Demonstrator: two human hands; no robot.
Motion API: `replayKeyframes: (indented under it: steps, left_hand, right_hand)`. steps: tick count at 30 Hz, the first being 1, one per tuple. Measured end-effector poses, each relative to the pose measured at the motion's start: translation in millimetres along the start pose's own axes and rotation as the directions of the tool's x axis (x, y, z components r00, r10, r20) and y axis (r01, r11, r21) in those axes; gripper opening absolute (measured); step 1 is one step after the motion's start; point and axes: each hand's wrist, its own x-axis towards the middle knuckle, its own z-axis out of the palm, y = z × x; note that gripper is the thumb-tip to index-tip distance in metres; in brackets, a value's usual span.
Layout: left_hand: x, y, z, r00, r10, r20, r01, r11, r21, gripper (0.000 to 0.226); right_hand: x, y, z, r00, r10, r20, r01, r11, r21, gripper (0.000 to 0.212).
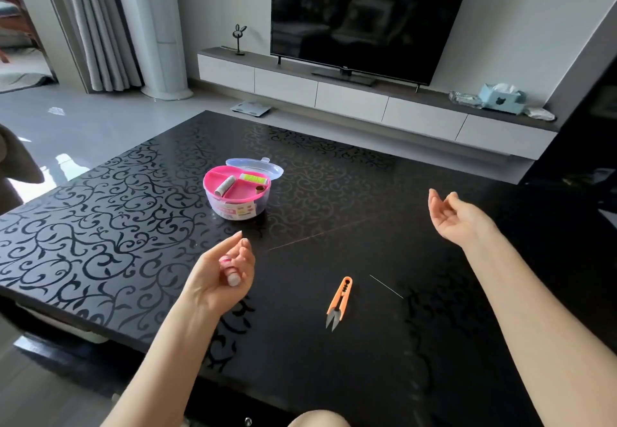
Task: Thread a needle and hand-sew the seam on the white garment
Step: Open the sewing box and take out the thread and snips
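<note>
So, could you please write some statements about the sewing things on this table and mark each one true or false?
1. The left hand holds a spool. True.
2. The scissors lie inside the pink box. False: they lie on the table, apart from the box.
3. The needle lies on the table, to the right of the scissors. True.
4. The lid of the box is closed. False: it is open, and spools show inside.
5. A thin thread stretches from the left hand toward the right hand. True.
</note>
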Motion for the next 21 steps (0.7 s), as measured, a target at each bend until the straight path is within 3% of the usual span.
replayKeyframes:
  steps: [3, 9, 10, 11, 12, 14, 15, 16, 17, 20, 21]
  left_hand:
    - [-1.4, 10.3, -4.8, 1.0, 0.022, -0.009, -0.021, 0.997, 0.077, 0.069]
    - [-5.9, 33.0, -13.1, 0.995, 0.068, -0.073, -0.048, 0.968, 0.246, 0.078]
    - [-7.3, 37.2, -13.6, 0.993, 0.082, -0.089, -0.057, 0.964, 0.258, 0.081]
    - [-8.2, 41.4, -14.0, 0.99, 0.095, -0.1, -0.065, 0.961, 0.268, 0.084]
    - [-8.0, 45.3, -15.3, 0.988, 0.11, -0.113, -0.075, 0.958, 0.278, 0.088]
    - [-6.5, 52.0, -17.8, 0.977, 0.164, -0.137, -0.117, 0.946, 0.303, 0.093]
    - [-5.3, 52.3, -18.0, 0.972, 0.19, -0.138, -0.14, 0.941, 0.309, 0.095]
    - [-3.3, 51.4, -18.1, 0.967, 0.209, -0.146, -0.153, 0.934, 0.322, 0.094]
    - [-1.3, 50.1, -18.0, 0.965, 0.216, -0.148, -0.157, 0.929, 0.336, 0.086]
    - [4.7, 37.3, -15.7, 0.937, 0.266, -0.226, -0.142, 0.882, 0.45, 0.015]
    - [8.3, 35.8, -17.6, 0.932, 0.27, -0.242, -0.134, 0.876, 0.463, 0.014]
  right_hand:
    - [24.2, -7.5, -19.1, 0.99, -0.066, -0.126, 0.066, 0.998, -0.009, 0.011]
    - [52.9, -19.4, -53.7, 0.945, -0.154, -0.288, 0.192, 0.975, 0.108, 0.038]
    - [58.9, -18.6, -60.0, 0.961, -0.161, -0.223, 0.203, 0.963, 0.177, 0.048]
    - [71.2, -23.0, -68.8, 0.984, -0.087, -0.154, 0.132, 0.941, 0.312, 0.07]
    - [77.1, -26.3, -71.7, 0.982, -0.067, -0.174, 0.12, 0.943, 0.312, 0.085]
    - [77.6, -23.5, -73.2, 0.986, -0.018, -0.163, 0.084, 0.909, 0.407, 0.049]
    - [81.2, -24.8, -75.2, 0.961, -0.112, -0.252, 0.197, 0.918, 0.344, 0.03]
    - [82.9, -25.9, -77.2, 0.958, -0.13, -0.254, 0.209, 0.927, 0.311, 0.029]
    - [83.1, -24.8, -76.3, 0.95, -0.134, -0.28, 0.211, 0.941, 0.264, 0.037]
    - [86.2, -22.2, -80.3, 0.962, -0.074, -0.264, 0.118, 0.98, 0.157, 0.045]
    - [85.1, -22.6, -81.0, 0.957, -0.064, -0.282, 0.098, 0.989, 0.107, 0.044]
